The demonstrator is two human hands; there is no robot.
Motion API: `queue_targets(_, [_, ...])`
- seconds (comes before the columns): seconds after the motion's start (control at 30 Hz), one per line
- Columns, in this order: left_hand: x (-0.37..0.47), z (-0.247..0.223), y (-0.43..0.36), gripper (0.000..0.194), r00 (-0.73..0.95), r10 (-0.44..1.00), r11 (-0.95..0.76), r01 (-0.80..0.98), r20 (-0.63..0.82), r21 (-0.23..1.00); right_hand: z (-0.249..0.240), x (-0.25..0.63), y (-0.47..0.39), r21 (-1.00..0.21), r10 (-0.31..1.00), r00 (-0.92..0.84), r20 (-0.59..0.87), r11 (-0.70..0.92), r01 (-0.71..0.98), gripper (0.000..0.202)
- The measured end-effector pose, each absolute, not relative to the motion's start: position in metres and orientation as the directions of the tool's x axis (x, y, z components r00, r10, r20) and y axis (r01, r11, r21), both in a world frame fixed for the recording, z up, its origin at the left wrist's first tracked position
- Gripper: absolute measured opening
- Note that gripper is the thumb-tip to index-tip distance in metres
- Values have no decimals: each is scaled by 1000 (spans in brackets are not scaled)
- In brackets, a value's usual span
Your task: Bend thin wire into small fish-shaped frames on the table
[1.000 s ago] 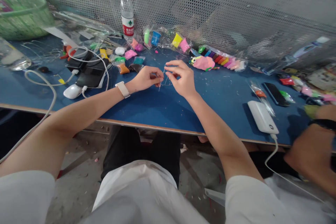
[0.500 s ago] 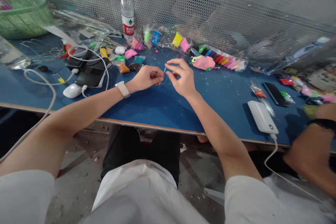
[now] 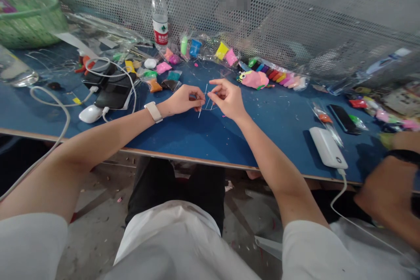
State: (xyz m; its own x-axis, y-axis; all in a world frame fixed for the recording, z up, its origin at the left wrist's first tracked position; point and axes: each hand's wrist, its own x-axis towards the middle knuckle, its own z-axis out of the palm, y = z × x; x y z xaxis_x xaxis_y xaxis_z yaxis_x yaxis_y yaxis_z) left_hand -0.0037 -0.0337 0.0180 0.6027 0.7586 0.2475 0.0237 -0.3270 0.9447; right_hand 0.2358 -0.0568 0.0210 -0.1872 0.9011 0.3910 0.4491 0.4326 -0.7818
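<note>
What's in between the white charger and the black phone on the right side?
A thin clear bag with something orange inside lies between the charger and the phone. The head view shows it.

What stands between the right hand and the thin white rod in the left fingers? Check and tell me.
Nothing bulky: only a narrow gap separates the right hand from the thin white rod pinched by the left hand. Fine strands show in that gap, too small to tell whether they block the way.
</note>
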Motion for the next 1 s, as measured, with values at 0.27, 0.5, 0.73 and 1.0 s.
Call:
queue_targets(0.27, [-7,19,-33,11,663,748,-35,99,-39,994,25,235,-57,-771,921,-272,281,385,507,47])
queue_targets(0.5, [-8,16,-31,13,698,716,-113,105,8,988,15,228,-54,-896,951,-242,192,270,352,48])
queue_targets(0.73, [-7,13,-29,33,707,707,-82,70,9,994,13,225,-50,-969,989,-126,81,108,224,30])
queue_targets(1.0, [-6,11,-28,36,697,717,-54,96,-28,994,10,284,-7,-981,984,163,72,41,190,31])
